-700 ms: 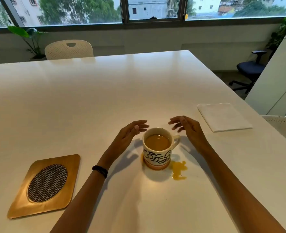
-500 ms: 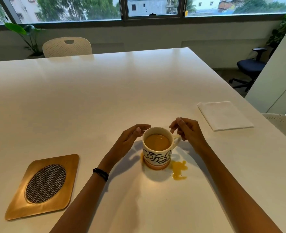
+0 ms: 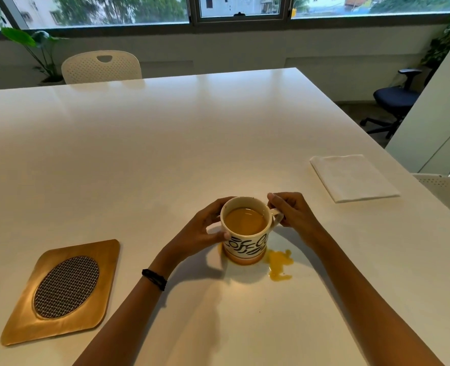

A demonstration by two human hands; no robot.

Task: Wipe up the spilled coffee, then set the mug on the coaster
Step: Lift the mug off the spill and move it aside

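Observation:
A white mug [image 3: 246,245] with black lettering, nearly full of milky coffee, stands on the white table [image 3: 165,154] near its front middle. My left hand [image 3: 201,233] wraps around the mug's left side. My right hand [image 3: 294,213] pinches its handle on the right. A small puddle of spilled coffee [image 3: 278,265] lies against the mug's base at the lower right. The wooden coaster [image 3: 60,291] with an oval woven inset lies at the front left. A folded white napkin [image 3: 353,178] rests at the right.
The table's right edge runs close past the napkin. A white chair [image 3: 101,67] stands at the far side, a dark office chair [image 3: 395,101] and a white cabinet [image 3: 435,122] at the right. A plant [image 3: 33,46] is by the window.
Both hands have closed in from hovering beside the mug: the left now wraps its side and the right grips its handle. The mug stays in the same spot.

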